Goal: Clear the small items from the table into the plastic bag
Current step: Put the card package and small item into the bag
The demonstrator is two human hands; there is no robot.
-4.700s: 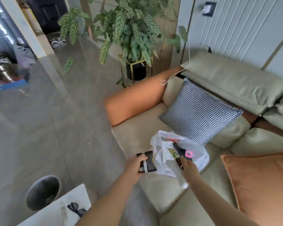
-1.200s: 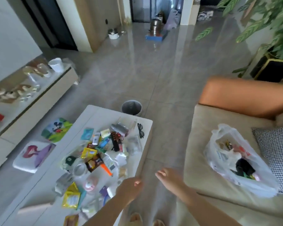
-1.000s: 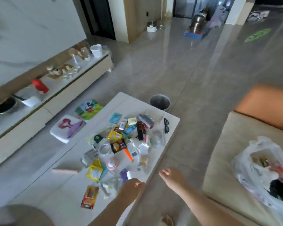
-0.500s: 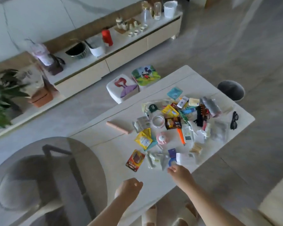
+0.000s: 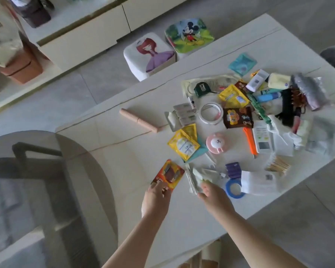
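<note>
Several small items lie heaped on the white table [image 5: 112,155]. My left hand [image 5: 155,200] reaches over the near part of the table, its straight fingers touching the lower corner of a red-orange packet [image 5: 168,174]. My right hand [image 5: 215,197] is beside it, fingertips on a pale green-white packet [image 5: 196,177]; whether it pinches the packet is hidden. Close by are a blue tape ring [image 5: 233,188], a purple item [image 5: 233,169], a white packet [image 5: 259,182] and a yellow sachet [image 5: 183,146]. The plastic bag is out of view.
A beige rod [image 5: 139,120], a white tape roll [image 5: 211,113], a pink round item [image 5: 217,143] and an orange cutter [image 5: 249,140] lie farther in. A round glass table [image 5: 37,190] overlaps the left end. Two picture stools [image 5: 149,53] stand behind the table.
My view swung from the sofa and bag to the table and moved closer. Both hands moved forward, the left onto the red-orange packet and the right onto the pale packet.
</note>
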